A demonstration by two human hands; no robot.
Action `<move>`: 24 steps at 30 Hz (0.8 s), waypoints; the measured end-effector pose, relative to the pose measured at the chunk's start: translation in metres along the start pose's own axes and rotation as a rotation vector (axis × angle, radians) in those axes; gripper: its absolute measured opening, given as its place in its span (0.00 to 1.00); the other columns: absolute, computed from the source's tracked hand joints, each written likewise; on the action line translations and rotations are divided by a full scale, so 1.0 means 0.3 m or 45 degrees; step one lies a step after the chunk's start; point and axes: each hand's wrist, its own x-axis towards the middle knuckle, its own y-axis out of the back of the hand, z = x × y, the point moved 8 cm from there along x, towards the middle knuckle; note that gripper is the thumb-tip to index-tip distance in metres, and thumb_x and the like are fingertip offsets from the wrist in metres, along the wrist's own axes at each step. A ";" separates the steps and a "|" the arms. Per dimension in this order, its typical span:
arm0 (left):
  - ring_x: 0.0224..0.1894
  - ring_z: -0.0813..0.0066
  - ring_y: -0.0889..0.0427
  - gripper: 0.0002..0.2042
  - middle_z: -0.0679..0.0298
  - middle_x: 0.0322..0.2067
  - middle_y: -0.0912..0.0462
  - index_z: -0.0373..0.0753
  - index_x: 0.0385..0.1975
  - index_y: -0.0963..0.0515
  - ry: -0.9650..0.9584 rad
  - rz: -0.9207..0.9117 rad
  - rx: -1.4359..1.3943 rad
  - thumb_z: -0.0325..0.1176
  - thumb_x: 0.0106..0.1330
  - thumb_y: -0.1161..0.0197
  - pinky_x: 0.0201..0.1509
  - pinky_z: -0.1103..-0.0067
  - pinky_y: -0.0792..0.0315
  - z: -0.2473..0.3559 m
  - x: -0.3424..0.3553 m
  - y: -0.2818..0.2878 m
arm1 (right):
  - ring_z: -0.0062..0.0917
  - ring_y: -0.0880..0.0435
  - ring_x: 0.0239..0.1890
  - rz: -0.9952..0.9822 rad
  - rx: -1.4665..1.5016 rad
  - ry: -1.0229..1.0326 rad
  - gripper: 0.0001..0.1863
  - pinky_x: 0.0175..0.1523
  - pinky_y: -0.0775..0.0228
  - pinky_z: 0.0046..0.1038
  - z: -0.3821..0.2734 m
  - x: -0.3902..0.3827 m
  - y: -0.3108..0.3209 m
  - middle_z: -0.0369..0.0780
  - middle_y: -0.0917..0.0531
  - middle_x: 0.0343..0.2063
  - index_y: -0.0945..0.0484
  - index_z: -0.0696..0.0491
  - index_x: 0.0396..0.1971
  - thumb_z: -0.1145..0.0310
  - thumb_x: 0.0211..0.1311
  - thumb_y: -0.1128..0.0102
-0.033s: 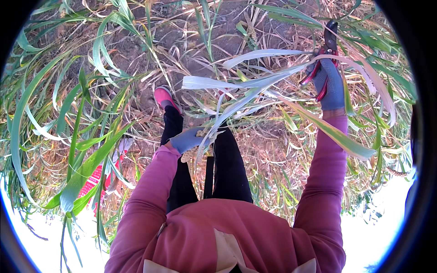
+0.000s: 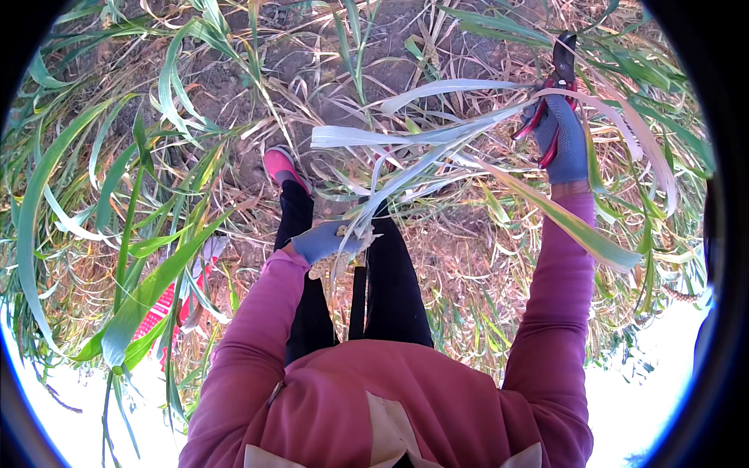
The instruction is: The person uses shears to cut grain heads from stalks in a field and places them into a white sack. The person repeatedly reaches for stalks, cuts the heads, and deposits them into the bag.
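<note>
Moved since the earlier frame: your right hand [image 2: 563,144] and its red-handled pruners [image 2: 565,66], raised very slightly; otherwise little change.

Head view:
- Right hand: wrapped around the pruners, handles apart, dark blade pointing away from you. Whether the fingers also pinch leaf bases, you cannot tell.
- Left hand [image 2: 318,241]: curled around pale seed heads [image 2: 339,264], in front of your black trousers [image 2: 394,288].
- Long pale leaves [image 2: 355,138]: stretched between both hands, bases meeting at the right.
- Ground [image 2: 304,70]: soil strewn with dry straw.

Hazards, as judged:
- Leaves lying across the work could hide a stem or catch at the pruners, causing a poor cut.
- Pulling on those leaves could tug seed heads loose; dropped, they would blend into the straw.
- Swinging the blade toward the left hand could nick its gloved fingers, leaves masking the gap
</note>
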 end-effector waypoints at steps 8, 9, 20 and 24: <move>0.46 0.75 0.23 0.21 0.63 0.44 0.20 0.34 0.52 0.27 -0.051 0.059 -0.261 0.33 0.59 0.34 0.56 0.78 0.33 -0.035 -0.087 -0.045 | 0.18 0.24 0.33 0.205 -0.385 0.165 0.16 0.39 0.32 0.22 0.140 -0.027 -0.006 0.36 0.22 0.33 0.26 0.57 0.45 0.67 0.59 0.37; 0.46 0.77 0.24 0.20 0.65 0.43 0.20 0.34 0.51 0.25 -0.073 0.120 -0.241 0.33 0.59 0.35 0.56 0.78 0.33 -0.056 -0.082 -0.021 | 0.16 0.28 0.31 0.360 -0.653 0.148 0.14 0.37 0.36 0.20 0.138 -0.104 -0.009 0.33 0.24 0.31 0.26 0.55 0.42 0.66 0.59 0.38; 0.48 0.68 0.20 0.23 0.55 0.46 0.20 0.29 0.56 0.31 -0.066 0.091 -0.803 0.26 0.60 0.40 0.56 0.77 0.29 -0.134 -0.079 0.036 | 0.48 0.21 0.46 -0.758 -1.548 -0.356 0.36 0.51 0.29 0.43 0.667 -0.703 -0.350 0.51 0.26 0.50 0.35 0.51 0.58 0.51 0.51 0.36; 0.49 0.68 0.20 0.24 0.56 0.48 0.21 0.30 0.58 0.32 -0.139 0.093 -0.781 0.26 0.60 0.40 0.56 0.77 0.29 -0.146 -0.065 0.031 | 0.46 0.21 0.44 -0.763 -1.504 -0.249 0.32 0.48 0.29 0.42 0.641 -0.635 -0.449 0.50 0.23 0.45 0.32 0.53 0.54 0.52 0.52 0.36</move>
